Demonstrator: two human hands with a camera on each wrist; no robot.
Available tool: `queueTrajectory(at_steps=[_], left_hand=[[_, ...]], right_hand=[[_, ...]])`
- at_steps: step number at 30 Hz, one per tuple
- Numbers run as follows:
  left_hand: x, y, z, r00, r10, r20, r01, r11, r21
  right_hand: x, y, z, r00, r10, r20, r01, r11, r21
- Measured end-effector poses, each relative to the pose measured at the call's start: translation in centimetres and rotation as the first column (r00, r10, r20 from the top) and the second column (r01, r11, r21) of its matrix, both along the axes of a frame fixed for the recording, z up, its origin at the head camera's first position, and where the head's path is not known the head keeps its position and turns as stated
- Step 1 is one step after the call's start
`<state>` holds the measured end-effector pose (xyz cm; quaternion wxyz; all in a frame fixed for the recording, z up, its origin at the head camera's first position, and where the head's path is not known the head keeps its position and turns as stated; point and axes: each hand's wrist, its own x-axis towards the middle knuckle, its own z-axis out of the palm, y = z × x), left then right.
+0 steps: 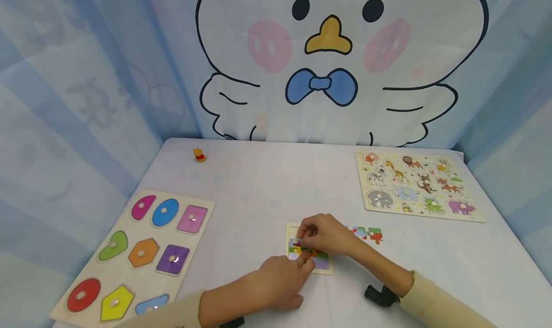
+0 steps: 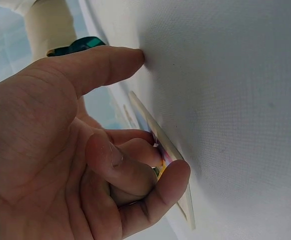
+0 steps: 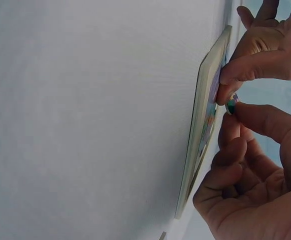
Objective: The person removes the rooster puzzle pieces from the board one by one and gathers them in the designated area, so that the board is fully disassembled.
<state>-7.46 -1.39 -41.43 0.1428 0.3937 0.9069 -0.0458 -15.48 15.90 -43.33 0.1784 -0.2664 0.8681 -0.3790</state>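
Note:
A small framed jigsaw puzzle lies at the near middle of the table, its colourful picture partly covered by the hands. My right hand holds a small puzzle piece between thumb and fingertip, just above the board in the right wrist view. From the near side my left hand reaches over the puzzle, a fingertip touching its picture next to the right fingers. Its thumb is stretched out to the side. Several loose puzzle pieces lie beyond the right wrist, partly hidden by it.
A wooden shape board with knobbed pieces lies on the left. At the back right is an animal peg puzzle. A small yellow and red figurine stands at the back left. A printed curtain encloses the table.

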Motion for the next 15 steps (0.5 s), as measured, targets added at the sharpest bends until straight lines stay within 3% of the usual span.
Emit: queueTrajectory(at_steps=[6, 10, 15], left_hand=[[-0.1, 0.0, 0.0, 1.0, -0.011, 0.006, 0.011, 1.0, -0.001], [-0.5, -0.3, 0.0, 0.996, 0.008, 0.089, -0.01, 1.0, 0.013], [-1.3, -1.0, 0.2, 0.975, 0.035, 0.22, -0.047, 0.998, 0.05]], right_hand=[[0.1, 0.0, -0.1, 1.0, -0.017, 0.017, 0.018, 1.0, -0.011], [0.1, 0.0, -0.1, 1.0, -0.012, 0.008, 0.012, 1.0, -0.014], [0.0, 0.0, -0.1, 1.0, -0.008, 0.0, 0.008, 1.0, -0.021]])
